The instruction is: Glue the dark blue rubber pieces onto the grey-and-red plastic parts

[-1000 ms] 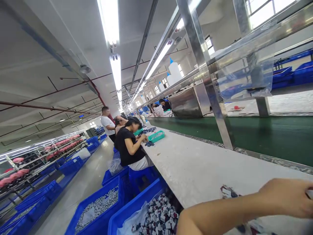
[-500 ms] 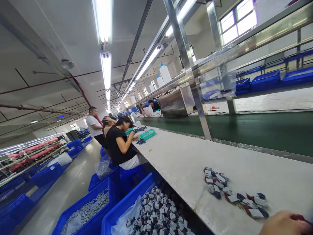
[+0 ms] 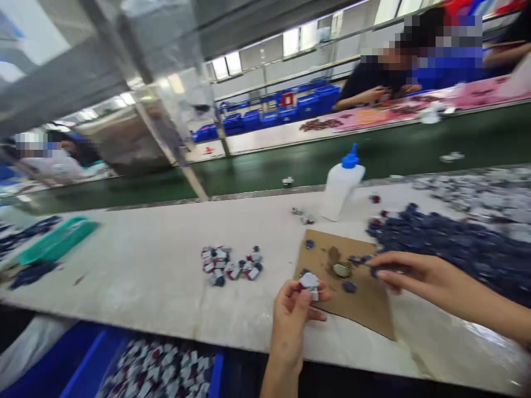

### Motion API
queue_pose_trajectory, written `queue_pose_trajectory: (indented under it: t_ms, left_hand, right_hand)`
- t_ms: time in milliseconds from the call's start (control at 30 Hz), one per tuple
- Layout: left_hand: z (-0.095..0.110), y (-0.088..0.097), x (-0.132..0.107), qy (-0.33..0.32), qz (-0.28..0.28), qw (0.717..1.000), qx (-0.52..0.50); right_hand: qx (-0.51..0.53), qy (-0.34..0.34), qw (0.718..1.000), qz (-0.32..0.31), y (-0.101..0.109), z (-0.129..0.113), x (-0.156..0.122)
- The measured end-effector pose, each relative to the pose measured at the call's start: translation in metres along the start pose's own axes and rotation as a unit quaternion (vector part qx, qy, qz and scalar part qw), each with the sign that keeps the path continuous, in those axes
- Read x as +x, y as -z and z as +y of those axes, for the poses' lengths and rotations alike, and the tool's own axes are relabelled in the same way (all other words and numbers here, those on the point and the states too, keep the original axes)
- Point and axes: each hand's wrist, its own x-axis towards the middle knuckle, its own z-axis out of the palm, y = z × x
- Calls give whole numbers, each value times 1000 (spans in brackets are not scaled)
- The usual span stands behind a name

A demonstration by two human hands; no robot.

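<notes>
My left hand (image 3: 288,320) is closed on a small white and dark red piece (image 3: 309,283), over the near left edge of a brown cardboard sheet (image 3: 369,309). Between the thumb and fingers of my right hand (image 3: 415,273) is a small dark blue piece (image 3: 376,271), pinched above the sheet's right side. On the cardboard sit a small round dish-like thing (image 3: 342,270), blurred, and several loose dark blue pieces (image 3: 349,287). Beyond the sheet stands a white squeeze bottle (image 3: 341,190) with a blue cap. A heap of dark blue pieces (image 3: 440,243) spreads past my right hand.
White pieces (image 3: 498,196) lie behind the dark heap. Left of the cardboard is a small cluster of white, red and blue pieces (image 3: 219,262). A blue bin (image 3: 85,362) of pieces stands below the table edge. A green basket (image 3: 60,240) sits far left; co-workers (image 3: 373,83) sit across the green belt (image 3: 257,171).
My view has swung right and down toward the table. Both hands, the cardboard and the bottle now show; before, only part of a hand with something dark red showed at the lower right.
</notes>
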Motion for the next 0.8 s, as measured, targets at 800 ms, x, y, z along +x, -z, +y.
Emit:
queue_pose_trajectory:
  t_ms: [800]
  left_hand:
    - [-13,4,13,61,17,998,11]
  right_hand:
    - [-391,207,893,-81,-25,43,46]
